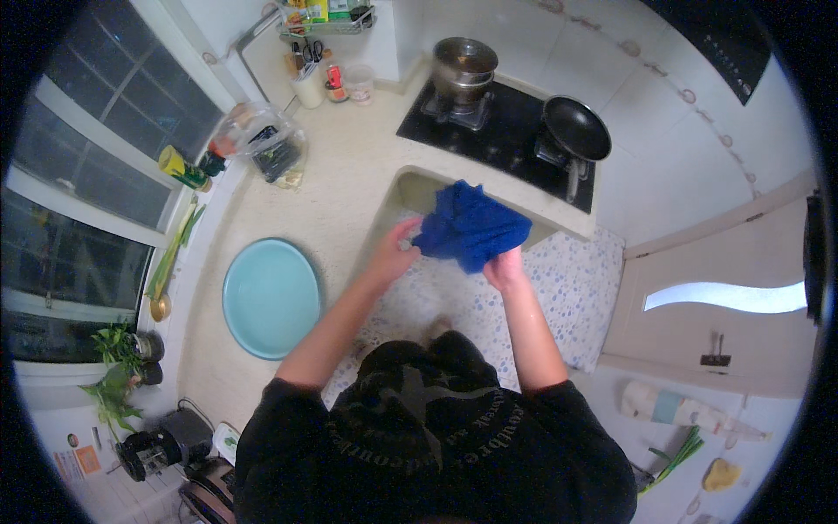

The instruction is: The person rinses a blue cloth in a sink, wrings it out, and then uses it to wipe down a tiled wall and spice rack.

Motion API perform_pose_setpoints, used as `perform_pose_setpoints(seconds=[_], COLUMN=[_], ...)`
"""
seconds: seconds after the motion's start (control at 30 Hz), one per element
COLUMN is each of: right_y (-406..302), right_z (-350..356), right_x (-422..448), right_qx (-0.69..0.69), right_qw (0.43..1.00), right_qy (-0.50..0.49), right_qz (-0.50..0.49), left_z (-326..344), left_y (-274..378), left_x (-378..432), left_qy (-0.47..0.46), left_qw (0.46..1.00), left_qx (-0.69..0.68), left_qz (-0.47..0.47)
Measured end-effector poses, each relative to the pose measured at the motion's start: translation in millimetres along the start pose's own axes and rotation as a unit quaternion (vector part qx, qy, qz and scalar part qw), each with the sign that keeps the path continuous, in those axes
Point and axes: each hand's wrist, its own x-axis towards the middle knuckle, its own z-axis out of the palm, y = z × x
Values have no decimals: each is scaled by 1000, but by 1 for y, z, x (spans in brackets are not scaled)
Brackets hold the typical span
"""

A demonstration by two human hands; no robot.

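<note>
A crumpled blue cloth [473, 226] is held up in front of me, over the floor by the counter's front edge. My right hand [505, 267] grips its lower right part from below. At the cloth's left edge is my left hand [395, 252], its thumb and fingers apart; whether the fingertips touch the cloth cannot be told. Behind the cloth, the cabinet front below the gas hob [504, 147] is partly hidden. A light blue round basin [272, 298] rests on the counter [340, 164] to the left.
On the hob stand a stacked steel pot [463, 69] and a black frying pan [576, 128]. A plastic bag [265, 131], a knife holder [308, 88] and jars stand on the back counter. Spring onions [171, 252] and potted plants [118, 367] line the windowsill. A door [713, 327] is at right.
</note>
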Motion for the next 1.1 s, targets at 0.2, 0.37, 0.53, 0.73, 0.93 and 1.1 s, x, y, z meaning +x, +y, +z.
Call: perform_pose_setpoints(seconds=[0.2,0.37,0.53,0.73,0.93,1.1], right_y=[-36,-64,-74,-74,-86,-90], right_z=[-44,-16,-48,-73,-61,-44], right_x=[17,16,28,34,28,24], right_qx=[76,168,-55,-74,64,174], right_qw=[988,985,997,984,992,984], right_qy=[-130,-32,40,156,112,-28], right_qz=[31,23,-29,-48,-14,7], left_z=[39,40,43,45,31,33], left_y=[51,55,36,85,98,97], left_x=[13,34,58,71,89,90], left_qy=[10,-170,-191,-119,-147,-177], left_qw=[964,985,973,989,936,897], left_qx=[201,-29,94,-58,-298,-329], left_qz=[173,-26,-86,68,-118,-235])
